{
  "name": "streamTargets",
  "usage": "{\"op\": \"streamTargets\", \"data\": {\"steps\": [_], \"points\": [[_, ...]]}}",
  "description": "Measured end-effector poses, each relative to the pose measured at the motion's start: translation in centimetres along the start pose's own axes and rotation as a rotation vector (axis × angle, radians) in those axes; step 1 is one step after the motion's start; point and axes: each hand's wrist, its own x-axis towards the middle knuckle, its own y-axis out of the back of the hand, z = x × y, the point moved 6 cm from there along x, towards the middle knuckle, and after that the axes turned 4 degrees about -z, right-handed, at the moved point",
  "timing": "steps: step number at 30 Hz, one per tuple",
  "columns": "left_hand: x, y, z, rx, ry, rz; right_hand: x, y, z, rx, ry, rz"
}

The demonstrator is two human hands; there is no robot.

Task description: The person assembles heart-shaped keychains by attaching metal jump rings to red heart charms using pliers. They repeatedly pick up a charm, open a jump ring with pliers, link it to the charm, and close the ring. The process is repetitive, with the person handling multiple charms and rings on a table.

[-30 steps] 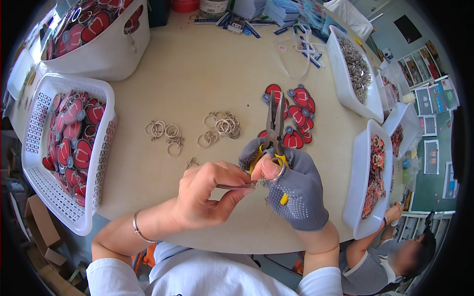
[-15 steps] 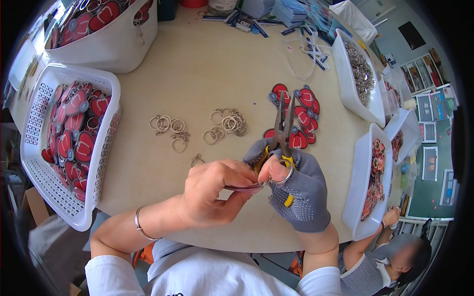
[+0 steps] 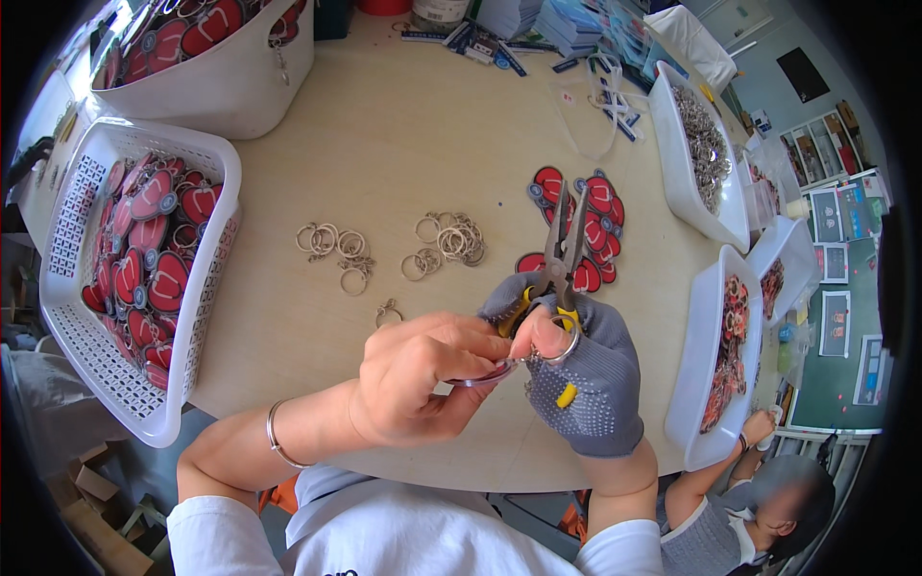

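tag [image 3: 488, 376] more aslant in left hand [image 3: 415, 377]

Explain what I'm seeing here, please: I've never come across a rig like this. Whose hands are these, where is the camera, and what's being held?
There is no robot here: these are a person's own hands. The view comes from a wide fisheye camera worn on the head, looking down, so straight edges bend near the rim.

The left hand, bare, pinches a flat tag seen nearly edge-on. The right hand, in a gray glove with its thumb bare, holds pliers pointing away from the body; a metal ring sits by that thumb.

On the table lie loose key rings and red tags. A white basket of similar tags stands at the left.
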Motion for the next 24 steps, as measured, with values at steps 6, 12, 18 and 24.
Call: {"op": "streamTargets", "data": {"steps": [6,12,18,24], "points": [[0.1,0.4,0.2,0.023,-0.022,-0.006,-0.3,-0.1,0.0,0.079,-0.006,-0.045],[0.1,1.1,0.4,0.186,-0.109,0.037,-1.2,0.0,-0.4,-0.156,0.101,-0.025],[1.0,1.8,1.5,0.295,-0.150,-0.086,-2.5,0.6,-1.0,-0.436,0.250,0.003],[1.3,2.4,2.0,0.327,-0.174,-0.119,-3.3,1.8,-0.8,-0.682,0.386,0.032]]}}
